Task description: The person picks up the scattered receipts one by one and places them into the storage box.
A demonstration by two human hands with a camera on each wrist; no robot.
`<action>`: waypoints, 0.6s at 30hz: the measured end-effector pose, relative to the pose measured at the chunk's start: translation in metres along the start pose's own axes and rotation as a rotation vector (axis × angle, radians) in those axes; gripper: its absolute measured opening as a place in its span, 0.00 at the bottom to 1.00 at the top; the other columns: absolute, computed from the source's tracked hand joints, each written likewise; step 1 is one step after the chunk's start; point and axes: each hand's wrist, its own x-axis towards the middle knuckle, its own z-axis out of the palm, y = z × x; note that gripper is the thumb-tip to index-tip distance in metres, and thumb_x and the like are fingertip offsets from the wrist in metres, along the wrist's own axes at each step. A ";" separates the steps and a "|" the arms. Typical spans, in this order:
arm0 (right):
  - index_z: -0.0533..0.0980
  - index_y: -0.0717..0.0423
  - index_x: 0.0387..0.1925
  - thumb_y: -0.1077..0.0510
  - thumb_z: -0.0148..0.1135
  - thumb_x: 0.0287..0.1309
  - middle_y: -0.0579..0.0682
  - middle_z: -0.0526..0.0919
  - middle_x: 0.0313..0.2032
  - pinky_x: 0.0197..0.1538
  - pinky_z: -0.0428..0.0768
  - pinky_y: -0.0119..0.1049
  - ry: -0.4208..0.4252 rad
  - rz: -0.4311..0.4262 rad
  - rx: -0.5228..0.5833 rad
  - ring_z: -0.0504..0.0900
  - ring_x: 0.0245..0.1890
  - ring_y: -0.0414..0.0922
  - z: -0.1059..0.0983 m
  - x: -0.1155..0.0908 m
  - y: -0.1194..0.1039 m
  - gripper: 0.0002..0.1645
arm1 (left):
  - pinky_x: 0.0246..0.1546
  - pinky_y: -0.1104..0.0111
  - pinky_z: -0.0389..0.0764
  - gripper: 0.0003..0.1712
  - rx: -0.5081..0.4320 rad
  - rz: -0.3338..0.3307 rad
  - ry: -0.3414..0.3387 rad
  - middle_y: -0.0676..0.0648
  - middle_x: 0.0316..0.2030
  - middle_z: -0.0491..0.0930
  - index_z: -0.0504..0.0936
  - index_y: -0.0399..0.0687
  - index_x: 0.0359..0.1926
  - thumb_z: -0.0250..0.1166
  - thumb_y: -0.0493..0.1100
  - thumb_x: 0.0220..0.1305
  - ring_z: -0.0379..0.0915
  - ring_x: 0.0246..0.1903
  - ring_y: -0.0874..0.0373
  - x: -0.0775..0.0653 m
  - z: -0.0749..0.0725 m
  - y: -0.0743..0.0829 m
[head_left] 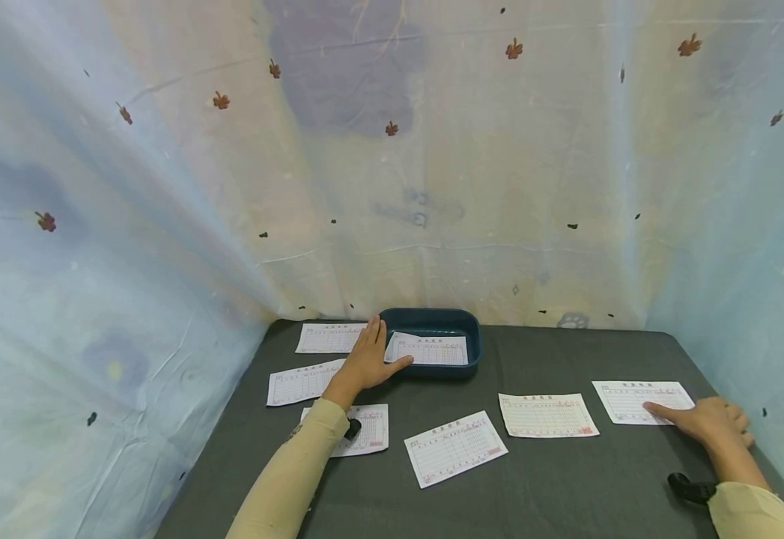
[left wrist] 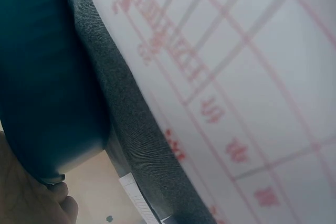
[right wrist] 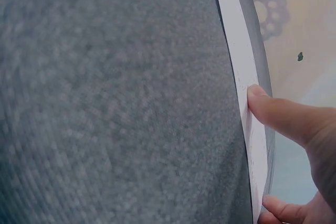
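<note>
My left hand lies against the left side of a dark teal plastic bin, fingers straight and thumb spread over the near left corner. A printed paper form lies inside the bin. In the left wrist view the fingertips show at the bin's rim. At the far right, my right hand holds the right end of another white printed form. Its thumb presses on the top face, and the curled fingers meet the paper's edge.
A yellowish form and a white form lie mid-table. Three more, one partly under the left arm, lie at the left. A patterned sheet hangs behind and beside the dark grey table.
</note>
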 end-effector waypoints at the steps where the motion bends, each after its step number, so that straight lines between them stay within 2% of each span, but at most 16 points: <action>1: 0.42 0.98 0.64 0.18 0.66 0.54 0.94 0.50 0.58 0.63 0.62 0.74 0.003 -0.001 0.003 0.55 0.59 0.81 0.000 0.001 0.001 0.87 | 0.85 0.51 0.41 0.70 0.002 -0.001 0.001 0.33 0.86 0.36 0.42 0.31 0.85 0.47 0.85 0.70 0.32 0.86 0.41 0.000 0.000 0.000; 6: 0.41 0.98 0.64 0.18 0.68 0.52 0.95 0.49 0.59 0.64 0.60 0.76 0.018 -0.009 0.020 0.54 0.61 0.83 0.002 0.001 0.001 0.89 | 0.84 0.51 0.43 0.68 0.002 -0.005 0.002 0.33 0.86 0.36 0.42 0.32 0.85 0.51 0.82 0.72 0.31 0.86 0.41 -0.002 -0.001 0.002; 10: 0.38 0.97 0.65 0.23 0.71 0.54 0.95 0.48 0.60 0.66 0.58 0.76 0.046 -0.014 0.039 0.53 0.63 0.84 0.004 -0.001 -0.002 0.87 | 0.84 0.50 0.44 0.67 0.001 -0.011 0.002 0.33 0.86 0.37 0.43 0.32 0.85 0.53 0.80 0.73 0.33 0.86 0.41 -0.004 -0.004 0.004; 13: 0.40 0.95 0.64 0.30 0.73 0.56 0.92 0.51 0.58 0.63 0.60 0.75 0.078 -0.021 0.084 0.56 0.61 0.83 0.006 -0.003 -0.005 0.80 | 0.84 0.50 0.43 0.67 0.005 -0.016 -0.001 0.33 0.86 0.36 0.42 0.32 0.85 0.53 0.80 0.73 0.32 0.86 0.41 -0.004 -0.005 0.005; 18: 0.42 0.82 0.68 0.38 0.72 0.62 0.87 0.55 0.57 0.61 0.64 0.75 0.107 -0.015 0.178 0.61 0.60 0.84 0.009 -0.009 -0.008 0.66 | 0.84 0.50 0.44 0.67 0.014 -0.010 -0.001 0.32 0.86 0.36 0.41 0.31 0.85 0.52 0.80 0.73 0.34 0.86 0.40 -0.003 -0.005 0.005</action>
